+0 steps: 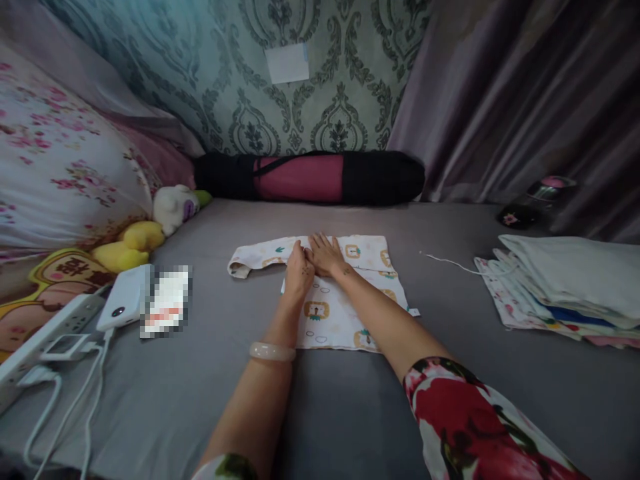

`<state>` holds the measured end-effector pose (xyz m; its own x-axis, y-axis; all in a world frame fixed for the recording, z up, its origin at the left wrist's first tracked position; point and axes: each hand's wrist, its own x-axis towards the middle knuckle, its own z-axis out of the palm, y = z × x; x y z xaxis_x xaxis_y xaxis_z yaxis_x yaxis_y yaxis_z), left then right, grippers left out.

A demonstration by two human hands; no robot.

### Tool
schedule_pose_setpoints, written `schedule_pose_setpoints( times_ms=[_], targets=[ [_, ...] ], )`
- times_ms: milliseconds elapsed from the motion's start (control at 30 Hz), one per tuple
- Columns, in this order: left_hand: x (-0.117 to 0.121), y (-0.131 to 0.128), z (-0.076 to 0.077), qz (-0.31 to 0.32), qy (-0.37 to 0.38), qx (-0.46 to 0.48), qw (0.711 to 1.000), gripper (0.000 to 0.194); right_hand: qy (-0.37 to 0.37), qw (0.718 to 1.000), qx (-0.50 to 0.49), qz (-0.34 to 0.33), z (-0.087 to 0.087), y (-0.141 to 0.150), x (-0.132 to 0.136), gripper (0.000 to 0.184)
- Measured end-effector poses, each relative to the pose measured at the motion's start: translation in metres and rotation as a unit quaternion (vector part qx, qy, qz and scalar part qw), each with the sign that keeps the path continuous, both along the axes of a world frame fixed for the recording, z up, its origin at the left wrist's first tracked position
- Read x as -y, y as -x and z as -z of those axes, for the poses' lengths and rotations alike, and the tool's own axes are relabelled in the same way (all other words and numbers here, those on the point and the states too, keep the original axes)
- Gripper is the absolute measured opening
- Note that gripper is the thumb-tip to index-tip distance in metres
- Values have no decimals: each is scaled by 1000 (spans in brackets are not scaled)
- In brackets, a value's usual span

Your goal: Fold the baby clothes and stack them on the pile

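Observation:
A small white shirt (350, 293) printed with orange lions lies spread on the grey bed sheet. One long sleeve (260, 252) reaches out to the left, its cuff slightly curled; no sleeve sticks out on the right, where the upper part looks folded over. My right hand (325, 256) rests flat on the upper part of the shirt, fingers stretched out. Close beside it, my left hand (300, 272) has its fingers curled together on the cloth where the sleeve meets the body. Its fingertips are partly hidden.
Folded cloths (570, 287) are stacked at the right, with a thin white cord (455, 262) beside them and a dark bottle (535, 203) behind. A black and pink roll bag (310, 177) lies along the wall. Left are plush toys (133, 245), a power strip (60, 333) and a white power bank (125, 297).

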<state>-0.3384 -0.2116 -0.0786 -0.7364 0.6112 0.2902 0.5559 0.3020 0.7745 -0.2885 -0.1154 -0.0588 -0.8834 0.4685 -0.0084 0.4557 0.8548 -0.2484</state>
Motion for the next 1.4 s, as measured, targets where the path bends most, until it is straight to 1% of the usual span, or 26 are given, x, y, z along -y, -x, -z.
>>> schedule_pose_setpoints(
  times_ms=[100, 167, 267, 400, 533, 600, 700, 833, 1000, 1100, 1200, 1300, 1400],
  targets=[
    [1, -1, -2, 2, 5, 1, 1000, 50, 11, 1000, 4, -3, -2, 0, -1, 61],
    [2, -1, -3, 6, 15, 1, 1000, 51, 31, 999, 4, -6, -4, -1, -3, 61],
    [3, -1, -3, 15, 35, -9, 999, 57, 50, 999, -19, -2, -6, -8, -6, 61],
    [2, 1, 0, 29, 48, -61, 997, 61, 3, 998, -43, 37, -5, -31, -13, 58],
    [0, 0, 4, 63, 64, -144, 985, 48, -40, 997, -34, 62, -2, -52, -22, 57],
    [0, -2, 6, 82, 85, -181, 976, 41, -46, 997, -25, 63, 0, -58, -25, 57],
    [1, -6, 10, 97, 127, -212, 964, 36, -47, 997, -15, 64, 4, -61, -26, 56],
    [2, -9, 12, 95, 169, -213, 958, 37, -43, 997, -8, 67, 5, -60, -25, 56],
    [3, -7, 10, 104, 171, -206, 958, 36, -37, 997, -6, 66, 1, -61, -24, 56],
    [3, -6, 10, 104, 175, -212, 956, 37, -25, 997, -8, 69, 0, -64, -23, 57],
    [3, -6, 13, 99, 168, -222, 955, 38, -25, 995, -21, 90, 1, -72, -23, 58],
    [3, -6, 14, 100, 164, -220, 956, 39, -42, 992, -22, 120, 0, -83, -27, 60],
    [4, -9, 10, 95, 202, -216, 951, 42, -57, 988, -16, 140, -1, -92, -34, 60]
  ],
)
